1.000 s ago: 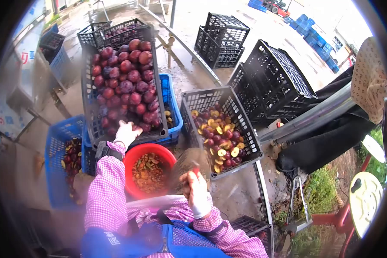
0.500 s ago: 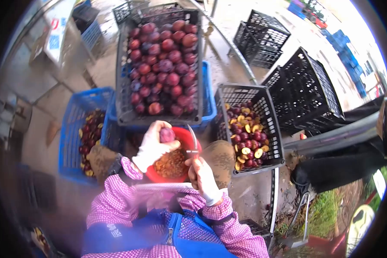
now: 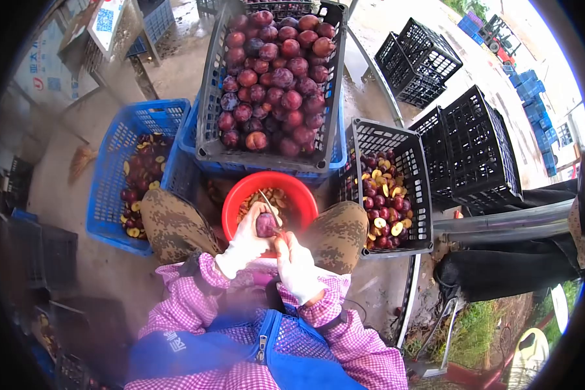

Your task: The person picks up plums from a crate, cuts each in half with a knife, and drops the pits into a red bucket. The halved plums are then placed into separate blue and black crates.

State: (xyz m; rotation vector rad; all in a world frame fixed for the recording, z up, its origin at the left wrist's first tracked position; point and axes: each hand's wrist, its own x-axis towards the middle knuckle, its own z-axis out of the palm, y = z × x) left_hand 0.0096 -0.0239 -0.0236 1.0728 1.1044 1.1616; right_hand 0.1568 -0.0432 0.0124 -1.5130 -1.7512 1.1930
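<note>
Over the near side of a red bowl (image 3: 233,195), my left hand (image 3: 246,245) in a pale glove grips a purple plum (image 3: 266,225). My right hand (image 3: 295,265), also gloved, is closed on a knife, whose thin curved blade (image 3: 267,200) lies against the plum's far side. Cut fruit pieces (image 3: 278,195) lie in the bowl. Beyond it, a black crate (image 3: 205,155) full of whole plums (image 3: 281,78) rests on a blue crate. Halved plums (image 3: 383,205) fill part of the black crate (image 3: 424,244) at the right.
A blue crate (image 3: 97,224) with cut plums stands at the left. Stacked black crates (image 3: 476,153) are at the right, beside a metal rail (image 3: 494,227) and another person's dark-clothed leg (image 3: 504,270). My knees flank the bowl.
My left hand took a plum from the full crate and brought it back over the bowl. Both hands have come together, with the knife now at the plum. The view has shifted.
</note>
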